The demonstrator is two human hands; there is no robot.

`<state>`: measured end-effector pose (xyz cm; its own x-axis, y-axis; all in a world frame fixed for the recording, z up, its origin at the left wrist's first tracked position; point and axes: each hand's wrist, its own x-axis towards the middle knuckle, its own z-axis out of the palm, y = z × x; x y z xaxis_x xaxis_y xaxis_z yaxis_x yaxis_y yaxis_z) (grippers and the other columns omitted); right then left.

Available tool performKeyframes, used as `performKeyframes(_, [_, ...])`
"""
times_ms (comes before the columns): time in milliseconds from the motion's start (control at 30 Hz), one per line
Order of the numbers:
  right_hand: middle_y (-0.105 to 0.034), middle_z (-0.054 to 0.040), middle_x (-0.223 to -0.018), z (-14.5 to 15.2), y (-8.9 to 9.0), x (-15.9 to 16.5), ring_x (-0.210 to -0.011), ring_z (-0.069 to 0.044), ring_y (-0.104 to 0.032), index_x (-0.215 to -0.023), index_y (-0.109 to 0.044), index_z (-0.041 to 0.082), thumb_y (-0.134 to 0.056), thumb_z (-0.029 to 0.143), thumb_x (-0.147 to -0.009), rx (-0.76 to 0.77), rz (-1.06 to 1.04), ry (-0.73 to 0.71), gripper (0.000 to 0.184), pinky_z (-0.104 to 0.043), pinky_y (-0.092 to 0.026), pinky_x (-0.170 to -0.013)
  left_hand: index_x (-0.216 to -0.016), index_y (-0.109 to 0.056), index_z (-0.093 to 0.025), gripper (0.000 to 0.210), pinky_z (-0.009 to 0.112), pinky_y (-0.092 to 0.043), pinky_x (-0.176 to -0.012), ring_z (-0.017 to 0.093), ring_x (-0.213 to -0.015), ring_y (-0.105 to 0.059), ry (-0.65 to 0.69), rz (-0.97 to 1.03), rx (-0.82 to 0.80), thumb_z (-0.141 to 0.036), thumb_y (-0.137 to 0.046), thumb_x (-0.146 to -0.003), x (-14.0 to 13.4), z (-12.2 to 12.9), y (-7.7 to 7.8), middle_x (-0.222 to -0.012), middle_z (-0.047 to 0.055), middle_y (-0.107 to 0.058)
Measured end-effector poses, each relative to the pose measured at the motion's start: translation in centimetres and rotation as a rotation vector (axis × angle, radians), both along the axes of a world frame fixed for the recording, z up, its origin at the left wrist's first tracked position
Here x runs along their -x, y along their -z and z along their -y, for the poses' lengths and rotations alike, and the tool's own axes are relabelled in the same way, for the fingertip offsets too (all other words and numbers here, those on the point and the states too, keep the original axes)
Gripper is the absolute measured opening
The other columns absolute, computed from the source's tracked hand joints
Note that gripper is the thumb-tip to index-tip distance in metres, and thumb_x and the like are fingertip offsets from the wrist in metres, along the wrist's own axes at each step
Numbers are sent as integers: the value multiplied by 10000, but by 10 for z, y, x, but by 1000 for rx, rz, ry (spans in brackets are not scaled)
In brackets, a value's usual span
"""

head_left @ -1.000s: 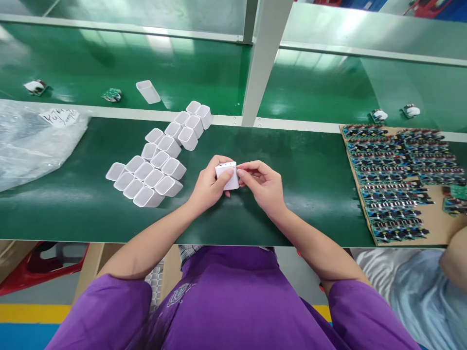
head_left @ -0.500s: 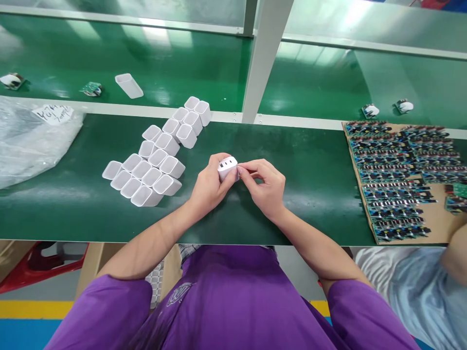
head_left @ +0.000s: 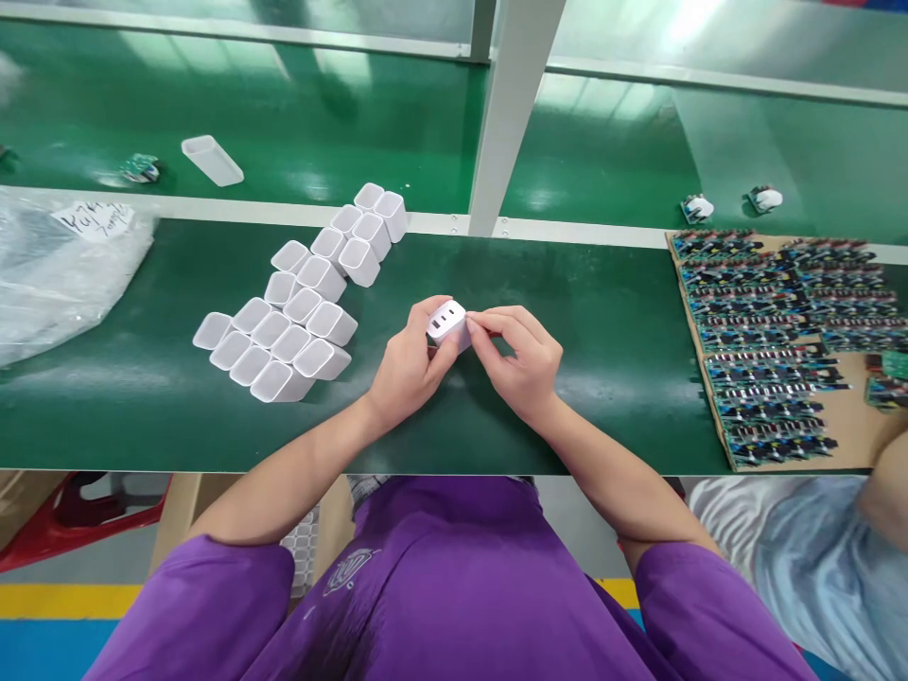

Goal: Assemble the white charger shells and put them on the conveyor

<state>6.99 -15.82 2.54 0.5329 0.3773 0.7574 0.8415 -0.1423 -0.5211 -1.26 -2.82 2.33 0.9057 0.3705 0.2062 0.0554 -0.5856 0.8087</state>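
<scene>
A white USB charger (head_left: pixel 447 321) sits in my left hand (head_left: pixel 408 364), its port face turned up toward me with several dark ports showing. The left thumb and fingers wrap around the casing. My right hand (head_left: pixel 521 359) has thumb and forefinger pinched together at the charger's right edge; whether anything small is between those fingertips is hidden. To the left of my hands, several white open-topped charger casings (head_left: pixel 290 342) stand packed together on the green work surface (head_left: pixel 454 426).
On the right, a cardboard sheet (head_left: pixel 851 416) carries rows of circuit boards (head_left: pixel 766 374), with a person's arm (head_left: pixel 886 487) close by. A plastic bag (head_left: pixel 63 274) lies at left. Behind a rail, a green belt holds a lone casing (head_left: pixel 213 161) and small boards (head_left: pixel 697 209).
The lone casing and small boards on the back belt have shifted left. The charger has tilted slightly in my left hand, and my right hand has moved a little to the right with it.
</scene>
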Motion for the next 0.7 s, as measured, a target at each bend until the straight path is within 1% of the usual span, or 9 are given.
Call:
performKeyframes(167, [-720,-17,-816,1,-2,0,-706,-119,-686,-878,-702,198,-623,123,-905,40,90,52,112,-226,-586,-641,-1219,-486,-185,429,214,-583,-649,113,-736,-700,-4,21,-28,-510,-481,-940,2,2,0,-1064,56,-707])
performKeyframes(267, [-718,-9,-803,1,-3,0,-699,-116,-682,-879,-700,203,-610,132,-913,36,83,59,119,-231,-584,-637,-1227,-487,-200,445,220,-591,-661,118,-758,-713,-18,-10,-59,-534,-489,-933,3,2,0,-1123,59,-695])
performKeyframes(467, [-723,-9,-809,2,-4,0,-719,-117,-683,-867,-698,197,-617,118,-905,5,34,37,120,-232,-584,-666,-1231,-485,-209,441,236,-586,-621,145,-747,-732,-26,14,-97,-523,-521,-923,4,2,-1,-1127,72,-705])
performKeyframes(567, [-724,-6,-814,3,-5,0,-723,-122,-684,-873,-705,212,-609,130,-913,21,32,37,133,-237,-585,-669,-1247,-469,-203,444,238,-583,-641,155,-777,-741,-14,33,-101,-507,-528,-929,4,1,1,-1131,79,-714])
performKeyframes(700, [-728,-8,-817,4,-5,0,-717,-134,-688,-869,-707,228,-595,158,-929,62,25,52,146,-263,-592,-661,-1245,-464,-189,436,215,-579,-639,141,-774,-742,5,76,-124,-484,-542,-933,4,1,3,-1103,82,-734])
